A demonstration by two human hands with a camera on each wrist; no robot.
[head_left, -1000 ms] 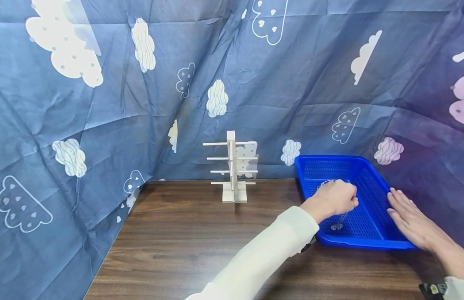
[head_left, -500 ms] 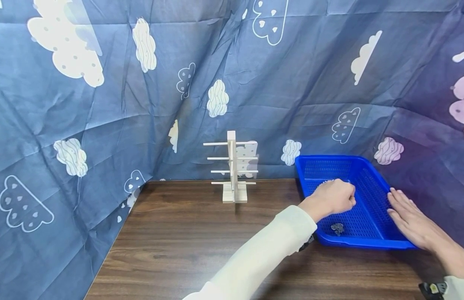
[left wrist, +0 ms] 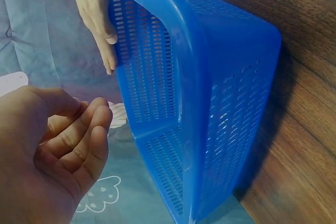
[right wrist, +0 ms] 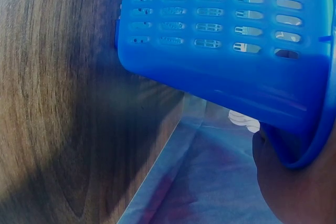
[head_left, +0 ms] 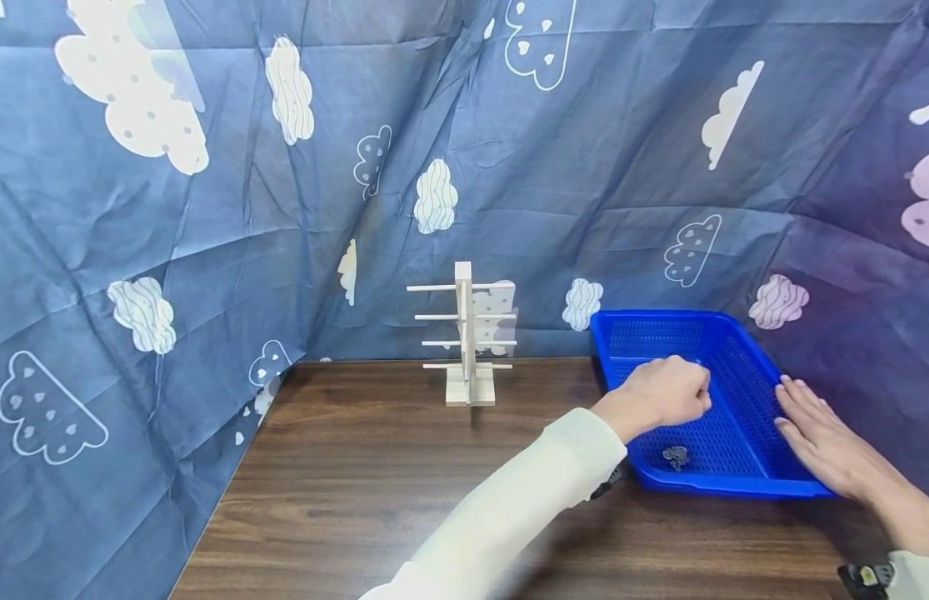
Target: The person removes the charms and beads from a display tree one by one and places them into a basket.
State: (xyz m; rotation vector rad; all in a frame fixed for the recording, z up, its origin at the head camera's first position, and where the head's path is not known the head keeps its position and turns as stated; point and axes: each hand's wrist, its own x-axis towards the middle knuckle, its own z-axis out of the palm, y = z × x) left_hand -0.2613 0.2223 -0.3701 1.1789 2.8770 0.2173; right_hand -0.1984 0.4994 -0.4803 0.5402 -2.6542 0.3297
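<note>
In the head view a blue perforated basket (head_left: 726,487) stands at the table's right. My left hand (head_left: 670,392) is over its inside, reaching from the left. The left wrist view shows its fingers (left wrist: 86,153) loosely curled, thumb near the fingertips, with nothing visible between them. A small grey heap like fine chain (head_left: 676,457) lies on the basket floor near the front left corner, just in front of that hand. My right hand (head_left: 827,442) rests with straight fingers on the basket's right rim; in the right wrist view only part of it shows beside the rim.
A pale wooden stand (head_left: 464,333) with several thin horizontal pegs is at the table's back edge, left of the basket. Brown wood-grain table (head_left: 359,483) spreads in front. A blue cloud-print cloth (head_left: 599,150) hangs behind and along both sides.
One second ago a thin shiny strand trailed between my left hand and the heap; now the heap lies gathered alone. The left hand drifted slightly left. My right hand stayed in place.
</note>
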